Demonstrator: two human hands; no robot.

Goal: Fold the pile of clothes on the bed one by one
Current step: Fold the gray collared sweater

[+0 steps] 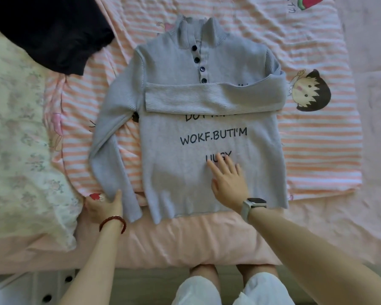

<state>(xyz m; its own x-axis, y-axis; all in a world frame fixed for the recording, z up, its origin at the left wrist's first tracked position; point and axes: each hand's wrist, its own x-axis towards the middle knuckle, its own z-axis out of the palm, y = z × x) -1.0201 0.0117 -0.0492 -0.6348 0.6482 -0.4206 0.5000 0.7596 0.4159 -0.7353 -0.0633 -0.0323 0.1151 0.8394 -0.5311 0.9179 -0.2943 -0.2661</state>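
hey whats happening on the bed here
A person is folding a grey sweater laid face up on the striped sheet. One sleeve is already folded across the chest. The left hand grips the cuff of the other sleeve, and the right hand presses flat on the body. A dark garment waits nearby.

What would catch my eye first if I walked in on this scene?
A grey knit sweater with dark buttons and printed letters lies flat mid-bed on a pink striped sheet, one sleeve already folded across its chest. The right hand presses flat on its lower front while the left hand grips the cuff of the other sleeve. A black garment sits at the upper left.
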